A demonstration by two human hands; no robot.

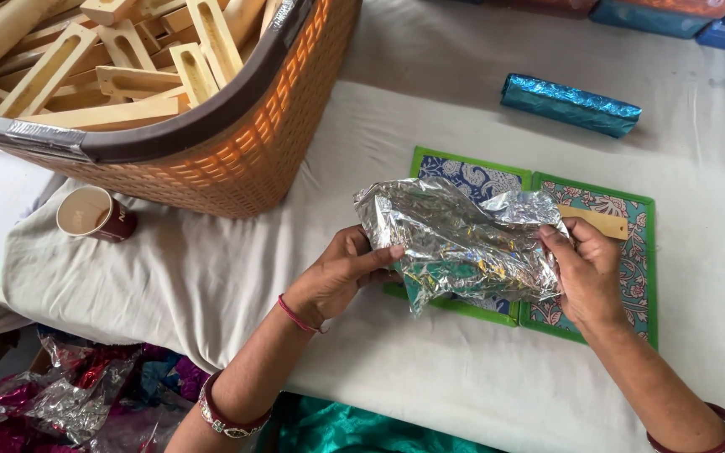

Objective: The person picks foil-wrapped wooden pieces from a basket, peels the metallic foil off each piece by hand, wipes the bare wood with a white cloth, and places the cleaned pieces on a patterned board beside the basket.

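Observation:
Both my hands hold a crinkled sheet of silver foil (463, 239), its green side showing at the lower edge. My left hand (341, 273) grips the sheet's left end with the thumb on top. The right end is pinched by my right hand (585, 273). The foil hovers over two green-framed patterned boards (635, 252) lying side by side on the white cloth. A small flat wooden piece (602, 222) rests on the right board, just above my right hand. What the foil wraps, if anything, is hidden.
A big orange woven basket (237, 159) full of slotted wooden pieces stands at the upper left. A paper cup (94, 214) sits beside it. A blue foil-wrapped roll (568, 105) lies behind the boards. Crumpled coloured foil sheets (69, 394) pile below the table's left edge.

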